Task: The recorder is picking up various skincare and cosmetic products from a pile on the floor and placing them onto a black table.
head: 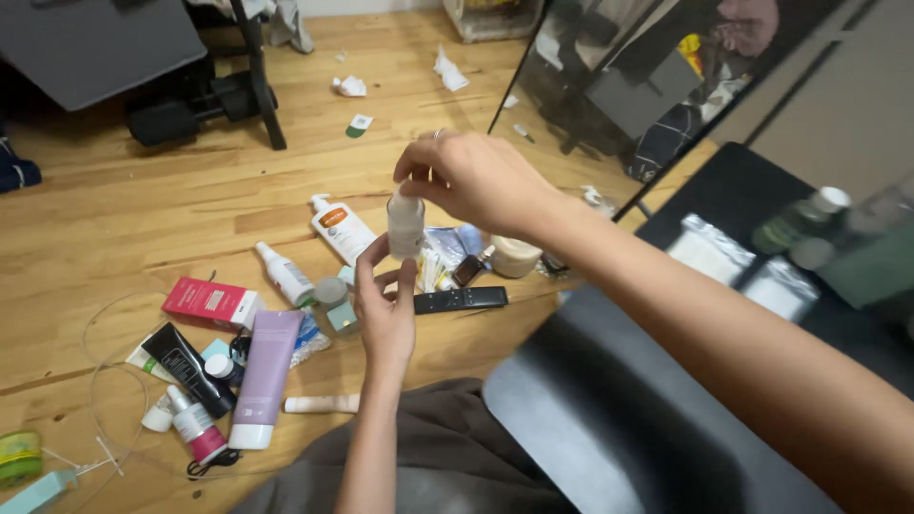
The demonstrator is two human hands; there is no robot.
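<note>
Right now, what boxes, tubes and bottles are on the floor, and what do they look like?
Pink box: left, flat, white end.
Lilac tube: front, white cap.
Black tube: beside it.
White pump bottle: centre, orange label.
White spray bottle: slim, lying.
Small pale bottle: in both hands.

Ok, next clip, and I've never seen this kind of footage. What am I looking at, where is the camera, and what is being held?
The single picture comes from a camera on a person's head, looking down at their own bare hands above a wooden floor. The left hand grips a small pale bottle from below; the right hand has its fingers on the bottle's top. On the floor lie toiletries: a lilac tube, a black tube, a pink box, a white pump bottle and a black remote. A mirror leans at right.
</note>
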